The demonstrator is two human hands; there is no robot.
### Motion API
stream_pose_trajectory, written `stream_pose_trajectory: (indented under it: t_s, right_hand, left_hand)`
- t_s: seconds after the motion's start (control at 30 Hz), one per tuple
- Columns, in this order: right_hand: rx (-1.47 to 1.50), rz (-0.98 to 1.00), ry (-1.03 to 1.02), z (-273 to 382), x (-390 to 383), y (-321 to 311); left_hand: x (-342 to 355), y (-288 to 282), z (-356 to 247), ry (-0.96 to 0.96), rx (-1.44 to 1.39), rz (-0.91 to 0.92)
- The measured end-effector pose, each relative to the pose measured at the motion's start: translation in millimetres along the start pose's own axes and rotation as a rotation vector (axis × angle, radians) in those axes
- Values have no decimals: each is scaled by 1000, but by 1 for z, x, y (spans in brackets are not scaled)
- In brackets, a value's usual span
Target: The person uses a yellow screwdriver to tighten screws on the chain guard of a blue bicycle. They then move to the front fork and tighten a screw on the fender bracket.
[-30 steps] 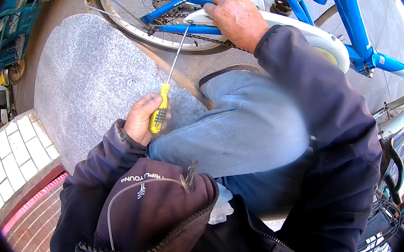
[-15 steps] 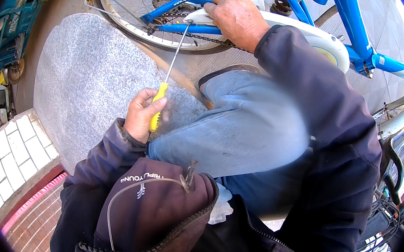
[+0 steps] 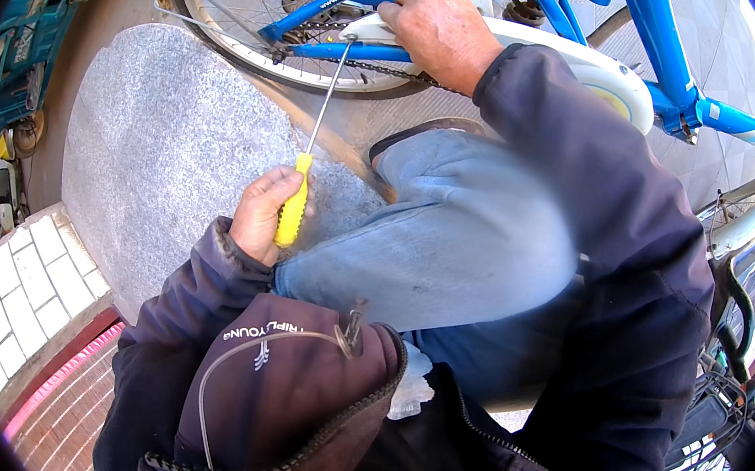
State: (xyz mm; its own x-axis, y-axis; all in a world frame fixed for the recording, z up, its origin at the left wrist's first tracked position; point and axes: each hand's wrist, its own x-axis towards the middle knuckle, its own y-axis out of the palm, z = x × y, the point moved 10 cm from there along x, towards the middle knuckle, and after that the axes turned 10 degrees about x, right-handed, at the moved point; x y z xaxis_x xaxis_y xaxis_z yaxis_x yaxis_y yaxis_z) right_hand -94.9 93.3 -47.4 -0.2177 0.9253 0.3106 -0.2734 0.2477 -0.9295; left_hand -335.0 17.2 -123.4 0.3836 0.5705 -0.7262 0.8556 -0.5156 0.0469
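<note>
My left hand (image 3: pixel 264 209) is closed round the yellow handle of a screwdriver (image 3: pixel 294 204). Its long metal shaft slants up and away, and the tip meets the rear end of a white chain guard (image 3: pixel 529 40). On that guard, just right of the tip, my right hand (image 3: pixel 440 35) rests with its fingers curled over the top edge, gripping it. The guard runs along the blue bicycle frame (image 3: pixel 360 53), above the chain (image 3: pixel 386 71). Beyond lies the spoked rear wheel (image 3: pixel 246 1). My right fingertips are partly hidden behind the guard.
A grey speckled stone slab (image 3: pixel 167 140) lies at left, beside my bent knee (image 3: pixel 452 225). Teal crates (image 3: pixel 25 42) stand at the far left. Another bicycle (image 3: pixel 752 220) with a dark basket (image 3: pixel 708 413) is at the right. A coil spring (image 3: pixel 524 8) sits on the blue frame.
The left fingers have shifted on the screwdriver handle, which has turned slightly, its tip still at the guard's end. The right hand stays on the chain guard, nearly unmoved.
</note>
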Motion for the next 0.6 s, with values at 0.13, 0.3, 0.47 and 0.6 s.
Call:
stream_pose_trajectory:
  t_s: [0.13,0.3,0.47,0.6]
  right_hand:
    - [-8,-7,-8,1,0,0]
    - [-27,4,-8,0,0,3]
    - [-35,40,2,-1,0,8]
    - [-16,122,56,-5,0,13]
  left_hand:
    - [-4,3,-2,-58,1,-37]
    - [-5,3,-4,-43,61,-81]
    - [-2,4,-3,-58,49,-23]
    - [-1,11,0,-137,-92,42]
